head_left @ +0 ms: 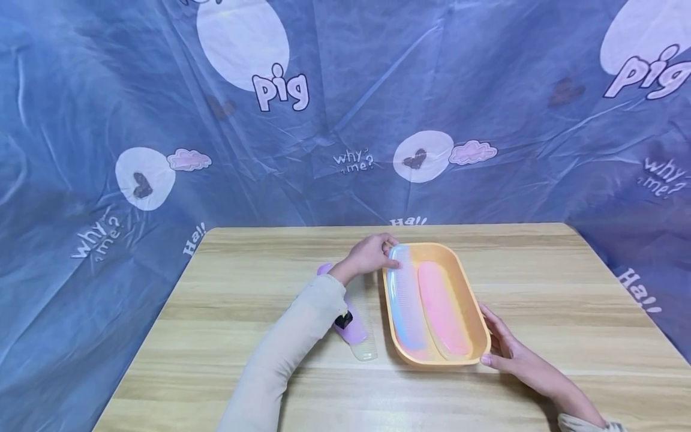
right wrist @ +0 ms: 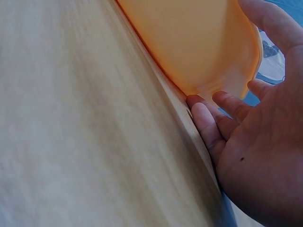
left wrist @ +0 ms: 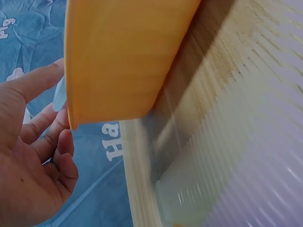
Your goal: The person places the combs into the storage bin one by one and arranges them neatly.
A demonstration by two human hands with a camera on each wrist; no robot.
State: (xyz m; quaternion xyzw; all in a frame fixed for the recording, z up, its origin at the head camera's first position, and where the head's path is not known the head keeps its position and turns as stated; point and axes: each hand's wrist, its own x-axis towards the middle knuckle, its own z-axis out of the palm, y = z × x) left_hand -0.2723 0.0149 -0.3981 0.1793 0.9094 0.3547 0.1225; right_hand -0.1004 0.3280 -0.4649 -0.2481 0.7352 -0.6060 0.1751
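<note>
A yellow plastic tray [head_left: 461, 264] stands on the table, with a blue-and-pink comb [head_left: 402, 306] along its left side and a pink comb [head_left: 439, 306] beside it. At the far left of the tray, my left hand [head_left: 369, 255] pinches the end of the blue-and-pink comb between thumb and fingers. The comb's pale blue tip [left wrist: 60, 94] shows between the fingers at the rim in the left wrist view. My right hand [head_left: 513, 351] holds the tray's near right corner, thumb and fingers spread around it from outside.
Under my left forearm, a purple and clear comb [head_left: 356, 333] lies on the wooden table [head_left: 259, 264], partly hidden by the sleeve and a black wrist device [head_left: 343, 320]. A blue printed cloth [head_left: 335, 198] hangs behind the table and along its sides.
</note>
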